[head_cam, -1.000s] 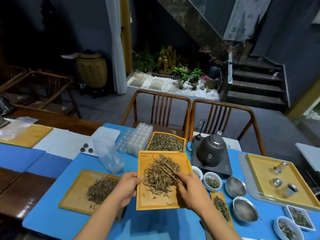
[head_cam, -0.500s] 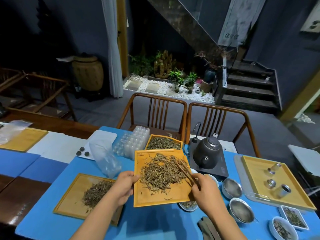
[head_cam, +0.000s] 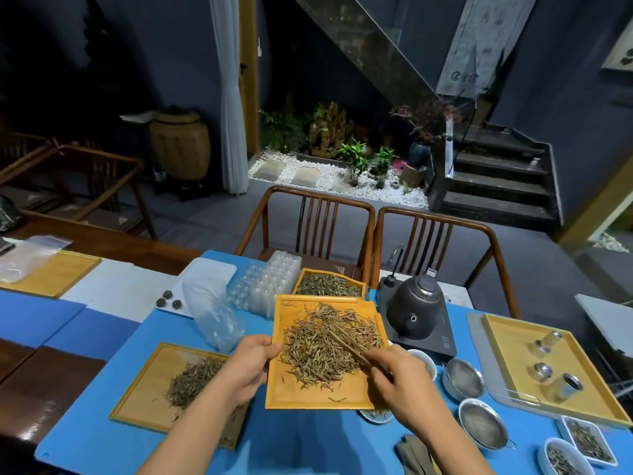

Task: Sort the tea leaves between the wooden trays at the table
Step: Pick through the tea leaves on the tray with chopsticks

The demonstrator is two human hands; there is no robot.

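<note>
The wooden tray [head_cam: 308,394] in the middle is looking smooth and matt, warm orange-yellow, with dry wiry tea leaves [head_cam: 325,351] sitting on it. The kettle [head_cam: 416,310] is showing a dull dark finish (cast metal, maybe). The strainers [head_cam: 464,378] are gleaming as fine metal mesh, the bag [head_cam: 212,313] is crinkling as clear glossy plastic, and the table cover [head_cam: 102,337] is looking flat blue, matt.

Both bare forearms reaching forward from the lower edge, converging toward the middle. Left hand [head_cam: 247,366] curled, thumb on top and fingers underneath, clamped on the left edge of the held tray [head_cam: 322,394]. Right hand [head_cam: 399,378] pinching wooden tongs [head_cam: 349,347], knuckles up, wrist bent slightly inward.
</note>
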